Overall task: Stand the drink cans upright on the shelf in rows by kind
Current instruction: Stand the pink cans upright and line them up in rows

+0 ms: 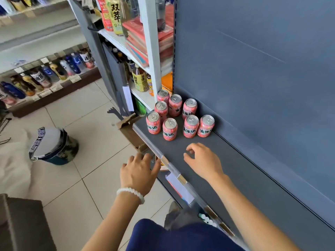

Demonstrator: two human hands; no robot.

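Several pink drink cans [169,129] stand upright in loose rows at the far left end of the dark grey shelf [239,176]. All carry the same pink label. My right hand [201,160] hovers over the bare shelf a little in front of the nearest cans, fingers loosely curled, holding nothing. My left hand [139,171] hangs just off the shelf's front edge, fingers relaxed and empty, a white bead bracelet on its wrist.
An opened cardboard box [130,131] sits on the floor below the shelf's left end. A lined bin [54,145] stands on the tiled floor. Bottled drinks [139,79] fill the neighbouring shelves. A price-tag rail [174,169] runs along the shelf front.
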